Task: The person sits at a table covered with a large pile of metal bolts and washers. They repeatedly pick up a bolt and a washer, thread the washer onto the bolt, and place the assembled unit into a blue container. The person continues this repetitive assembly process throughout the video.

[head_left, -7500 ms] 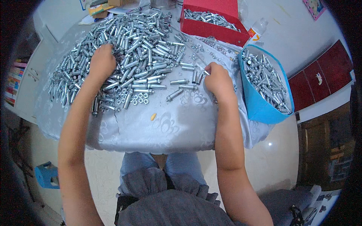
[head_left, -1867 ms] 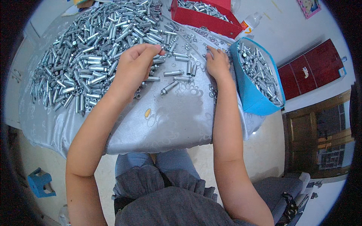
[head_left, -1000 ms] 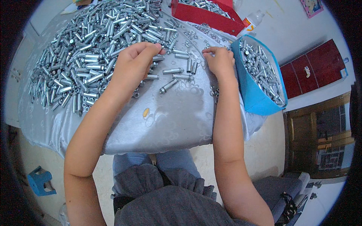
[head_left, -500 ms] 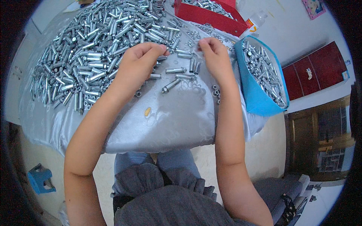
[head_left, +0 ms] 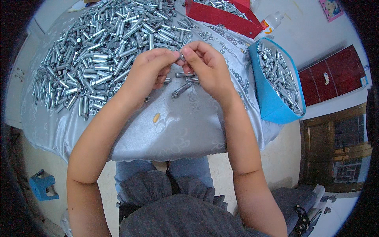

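My left hand (head_left: 149, 71) and my right hand (head_left: 209, 71) meet fingertip to fingertip above the table. Both are closed in a pinch around a small shiny metal part (head_left: 182, 57); the fingers hide most of it, so its kind cannot be told. A large heap of silver expansion bolts (head_left: 98, 59) lies to the left of and beyond my left hand. Just below the fingers, a few loose expansion bolts (head_left: 181, 90) rest on the silvery tablecloth (head_left: 177, 138). Small nuts and washers (head_left: 227, 41) are scattered beyond and beside my right hand.
At the right table edge stands a blue bin (head_left: 276, 108) full of bolts. A red box (head_left: 221, 20) with more bolts sits at the back, beside a clear plastic bottle (head_left: 272, 21). A small yellow piece (head_left: 156, 117) lies near the front. A blue stool (head_left: 43, 185) is on the floor.
My right hand has moved left from beside the small nuts and washers to join my left hand. The left hand has shifted slightly right, and the fingertips now touch.
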A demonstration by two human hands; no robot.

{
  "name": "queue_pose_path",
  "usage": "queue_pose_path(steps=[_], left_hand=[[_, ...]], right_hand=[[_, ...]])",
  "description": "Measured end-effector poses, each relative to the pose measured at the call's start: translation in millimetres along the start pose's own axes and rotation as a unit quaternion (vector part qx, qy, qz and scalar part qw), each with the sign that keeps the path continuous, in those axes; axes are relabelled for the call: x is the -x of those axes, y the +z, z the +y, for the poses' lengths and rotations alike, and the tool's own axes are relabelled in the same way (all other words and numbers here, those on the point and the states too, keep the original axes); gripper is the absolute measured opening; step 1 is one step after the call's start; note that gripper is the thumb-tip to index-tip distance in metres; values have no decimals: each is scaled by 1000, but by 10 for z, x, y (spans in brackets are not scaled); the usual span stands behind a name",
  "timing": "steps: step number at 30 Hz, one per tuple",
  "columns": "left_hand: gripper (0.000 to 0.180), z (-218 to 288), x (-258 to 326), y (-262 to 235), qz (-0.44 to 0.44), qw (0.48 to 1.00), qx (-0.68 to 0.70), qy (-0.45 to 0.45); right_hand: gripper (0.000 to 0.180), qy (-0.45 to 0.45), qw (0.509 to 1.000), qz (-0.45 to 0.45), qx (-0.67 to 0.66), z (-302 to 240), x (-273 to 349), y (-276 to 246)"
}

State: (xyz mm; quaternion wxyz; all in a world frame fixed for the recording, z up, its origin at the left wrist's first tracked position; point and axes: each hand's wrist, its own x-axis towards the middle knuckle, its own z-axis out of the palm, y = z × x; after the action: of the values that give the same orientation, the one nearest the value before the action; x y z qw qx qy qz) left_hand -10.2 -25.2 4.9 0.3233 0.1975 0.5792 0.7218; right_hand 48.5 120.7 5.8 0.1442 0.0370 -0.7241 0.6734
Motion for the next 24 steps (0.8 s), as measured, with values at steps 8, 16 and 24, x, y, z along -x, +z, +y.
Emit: queue_pose_path(steps=[8,16,24], left_hand=[[20,30,5,1,-27,998,62,-16],[24,32,-4,-4,-17,996,87,-32],[26,11,0,27,-24,997,48,-49]], right_hand=[[16,-53,998,28,-11,16,2,26],[19,-59,998,19,1,-38,31,59],[18,-68,988,52,126,53,-3,-77]])
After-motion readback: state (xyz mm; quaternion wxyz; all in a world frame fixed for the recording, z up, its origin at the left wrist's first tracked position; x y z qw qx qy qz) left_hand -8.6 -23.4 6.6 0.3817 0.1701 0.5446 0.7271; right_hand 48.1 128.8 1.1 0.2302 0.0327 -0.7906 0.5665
